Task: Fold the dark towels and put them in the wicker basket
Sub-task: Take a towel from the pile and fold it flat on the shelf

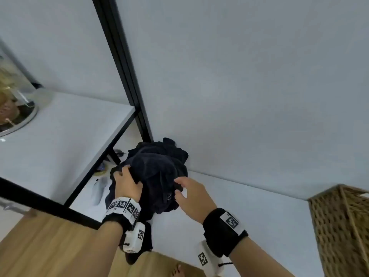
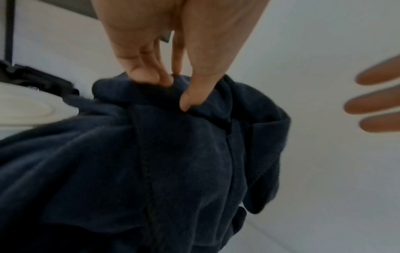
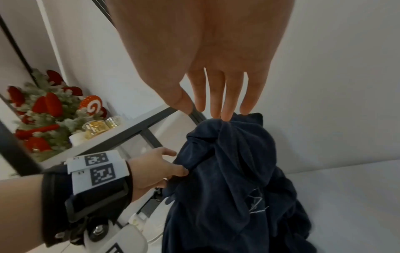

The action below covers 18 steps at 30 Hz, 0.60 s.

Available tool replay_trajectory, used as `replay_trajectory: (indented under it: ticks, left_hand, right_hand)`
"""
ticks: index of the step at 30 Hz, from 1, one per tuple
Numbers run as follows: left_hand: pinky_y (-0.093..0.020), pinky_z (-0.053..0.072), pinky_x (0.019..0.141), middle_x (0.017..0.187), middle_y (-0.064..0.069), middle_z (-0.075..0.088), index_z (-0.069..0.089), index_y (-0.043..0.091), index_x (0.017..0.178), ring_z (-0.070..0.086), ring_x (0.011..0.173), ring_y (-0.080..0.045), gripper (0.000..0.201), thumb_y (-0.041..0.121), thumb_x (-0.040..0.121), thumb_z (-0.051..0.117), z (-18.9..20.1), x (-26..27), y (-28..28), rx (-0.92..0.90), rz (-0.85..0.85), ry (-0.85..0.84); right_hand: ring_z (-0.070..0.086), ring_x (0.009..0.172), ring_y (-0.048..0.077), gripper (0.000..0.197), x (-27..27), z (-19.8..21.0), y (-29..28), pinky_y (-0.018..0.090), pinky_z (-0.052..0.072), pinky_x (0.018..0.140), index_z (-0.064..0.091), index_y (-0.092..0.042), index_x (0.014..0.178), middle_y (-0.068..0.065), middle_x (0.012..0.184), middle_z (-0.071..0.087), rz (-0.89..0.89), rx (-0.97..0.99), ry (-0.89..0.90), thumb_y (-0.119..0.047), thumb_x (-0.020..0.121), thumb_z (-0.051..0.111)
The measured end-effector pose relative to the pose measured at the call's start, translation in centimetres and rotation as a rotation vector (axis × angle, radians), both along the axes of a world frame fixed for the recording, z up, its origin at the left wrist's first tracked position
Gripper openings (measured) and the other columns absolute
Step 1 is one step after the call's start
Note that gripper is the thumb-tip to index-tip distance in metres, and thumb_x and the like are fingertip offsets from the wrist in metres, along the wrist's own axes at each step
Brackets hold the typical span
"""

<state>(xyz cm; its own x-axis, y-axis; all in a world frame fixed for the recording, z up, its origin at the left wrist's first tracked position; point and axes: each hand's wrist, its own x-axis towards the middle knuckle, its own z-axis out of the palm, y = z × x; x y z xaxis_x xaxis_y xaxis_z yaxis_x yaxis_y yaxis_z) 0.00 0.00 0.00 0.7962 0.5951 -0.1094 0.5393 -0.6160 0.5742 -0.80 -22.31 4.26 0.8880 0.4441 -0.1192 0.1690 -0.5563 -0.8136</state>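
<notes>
A crumpled dark navy towel (image 1: pixel 157 172) is bunched in a heap at the left end of the white surface (image 1: pixel 249 212), against the wall. My left hand (image 1: pixel 127 180) grips a fold of it at its left side; in the left wrist view the thumb and fingers (image 2: pixel 164 80) pinch the towel (image 2: pixel 151 162). My right hand (image 1: pixel 187 190) hovers at the towel's right side with straight, spread fingers, holding nothing; in the right wrist view its fingertips (image 3: pixel 225 114) are just at the top of the towel (image 3: pixel 233 179). The wicker basket (image 1: pixel 339 226) stands at the far right.
A white shelf with a black frame (image 1: pixel 65 136) stands to the left, with a glass dome (image 1: pixel 14 100) on it. In the right wrist view red and green decorations (image 3: pixel 43 111) sit on the shelf. Wooden floor (image 1: pixel 50 246) lies below.
</notes>
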Motion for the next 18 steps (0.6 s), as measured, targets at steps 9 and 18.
replay_trajectory:
  ticks: [9, 18]
  left_hand:
    - [-0.034, 0.047, 0.087, 0.103, -0.003, 0.046, 0.068, 0.011, 0.103, 0.047, 0.083, -0.014, 0.015, 0.006, 0.089, 0.063, 0.8, 1.5, 0.8, -0.022, -0.122, -0.228]
    - [-0.011, 0.040, 0.094, 0.116, 0.017, 0.057, 0.069, 0.031, 0.097, 0.049, 0.111, 0.011, 0.030, 0.004, 0.085, 0.064, 13.0, -0.9, -10.3, -0.243, -0.603, -0.564]
  right_hand:
    - [0.053, 0.105, 0.000, 0.026, 1.8, -1.0, -1.1, 0.002, 0.036, 0.081, 0.059, -0.029, 0.121, -0.019, 0.112, 0.057, -0.189, -0.046, 0.041, -0.026, 0.096, 0.054]
    - [0.060, 0.094, -0.009, 0.036, -0.1, 3.5, -3.8, 0.009, 0.050, 0.073, 0.051, -0.046, 0.110, -0.029, 0.099, 0.064, -0.291, 0.291, 0.014, -0.030, 0.082, 0.068]
